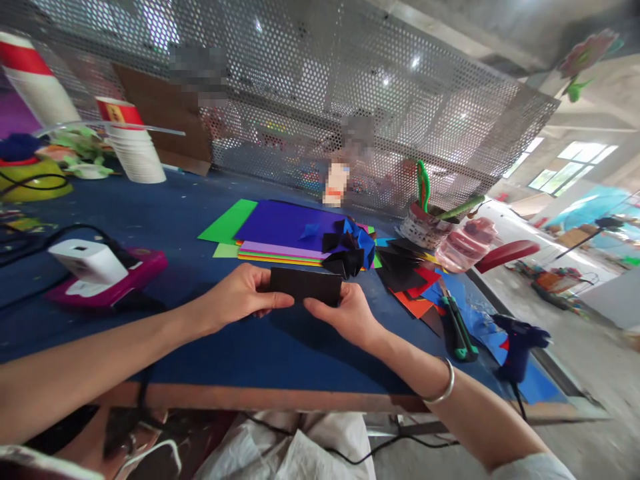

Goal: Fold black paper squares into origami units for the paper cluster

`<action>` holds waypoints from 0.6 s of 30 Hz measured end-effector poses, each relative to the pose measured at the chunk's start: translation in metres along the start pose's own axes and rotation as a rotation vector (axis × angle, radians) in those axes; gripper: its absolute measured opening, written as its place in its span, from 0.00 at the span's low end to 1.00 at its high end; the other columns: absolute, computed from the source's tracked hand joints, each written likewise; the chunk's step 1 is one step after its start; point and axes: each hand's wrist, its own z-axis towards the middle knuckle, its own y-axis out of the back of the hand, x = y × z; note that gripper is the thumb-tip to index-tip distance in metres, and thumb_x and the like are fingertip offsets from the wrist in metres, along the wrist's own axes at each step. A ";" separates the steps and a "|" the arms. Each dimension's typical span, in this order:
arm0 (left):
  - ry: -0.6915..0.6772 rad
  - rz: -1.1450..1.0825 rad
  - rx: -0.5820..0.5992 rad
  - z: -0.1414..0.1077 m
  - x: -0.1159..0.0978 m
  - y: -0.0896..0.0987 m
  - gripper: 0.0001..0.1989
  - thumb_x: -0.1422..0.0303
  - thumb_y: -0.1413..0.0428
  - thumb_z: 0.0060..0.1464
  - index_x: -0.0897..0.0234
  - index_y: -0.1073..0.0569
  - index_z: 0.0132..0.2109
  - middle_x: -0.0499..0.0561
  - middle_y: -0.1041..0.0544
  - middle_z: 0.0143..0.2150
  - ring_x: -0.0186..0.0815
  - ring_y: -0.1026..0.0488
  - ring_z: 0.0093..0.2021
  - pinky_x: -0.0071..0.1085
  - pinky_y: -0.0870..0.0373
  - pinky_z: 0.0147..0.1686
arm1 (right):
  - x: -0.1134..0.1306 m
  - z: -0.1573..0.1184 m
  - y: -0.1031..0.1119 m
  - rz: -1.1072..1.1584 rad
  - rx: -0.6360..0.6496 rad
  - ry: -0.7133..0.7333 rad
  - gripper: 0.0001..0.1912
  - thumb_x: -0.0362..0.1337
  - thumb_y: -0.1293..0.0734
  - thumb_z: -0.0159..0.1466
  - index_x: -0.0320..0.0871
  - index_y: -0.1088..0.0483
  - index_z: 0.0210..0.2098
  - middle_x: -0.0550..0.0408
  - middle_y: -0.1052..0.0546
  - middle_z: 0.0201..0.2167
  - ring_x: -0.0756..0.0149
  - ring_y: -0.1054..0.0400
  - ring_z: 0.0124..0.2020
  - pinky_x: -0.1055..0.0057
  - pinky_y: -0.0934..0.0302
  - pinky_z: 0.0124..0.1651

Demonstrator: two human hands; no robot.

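Both hands hold a small black piece of paper, which looks folded, just above the blue table top. My left hand grips its left end, thumb on the near face and fingers behind. On the right end my right hand pinches it the same way. Beyond the paper lies a stack of coloured sheets with dark blue on top and green, pink and yellow edges below. Folded black and blue paper pieces rest on the stack's right side.
A utility knife, paper scraps and a glue gun lie at right. A pink bottle stands behind them. At left are a magenta power strip with a white plug and stacked paper cups. A perforated metal screen borders the back.
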 end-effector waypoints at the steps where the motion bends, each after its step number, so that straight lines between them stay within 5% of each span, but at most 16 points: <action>1: -0.005 0.005 0.003 0.001 0.000 0.001 0.20 0.49 0.32 0.39 0.59 0.28 0.24 0.44 0.30 0.18 0.30 0.36 0.20 0.27 0.41 0.21 | 0.000 0.001 0.001 0.001 -0.008 -0.002 0.13 0.46 0.24 0.55 0.43 0.22 0.29 0.60 0.27 0.25 0.69 0.37 0.27 0.69 0.37 0.33; 5: -0.035 0.040 -0.007 0.003 0.001 0.005 0.24 0.46 0.32 0.43 0.59 0.30 0.22 0.44 0.29 0.17 0.32 0.34 0.20 0.28 0.38 0.23 | -0.001 0.004 0.005 -0.006 -0.042 -0.032 0.14 0.47 0.23 0.54 0.43 0.22 0.30 0.60 0.27 0.25 0.68 0.36 0.29 0.69 0.37 0.34; 12: -0.119 0.094 -0.067 0.001 0.002 0.008 0.27 0.48 0.32 0.48 0.59 0.36 0.20 0.41 0.38 0.15 0.28 0.45 0.19 0.28 0.50 0.22 | -0.001 0.006 0.005 0.026 -0.049 -0.053 0.16 0.48 0.21 0.52 0.44 0.22 0.30 0.60 0.27 0.26 0.67 0.36 0.30 0.68 0.36 0.36; 18: -0.108 0.073 0.002 0.003 0.004 0.008 0.23 0.46 0.33 0.48 0.58 0.30 0.25 0.43 0.31 0.19 0.31 0.36 0.21 0.27 0.41 0.23 | -0.001 0.006 0.008 -0.008 -0.063 -0.070 0.16 0.49 0.22 0.52 0.44 0.24 0.28 0.60 0.29 0.24 0.65 0.35 0.31 0.67 0.36 0.36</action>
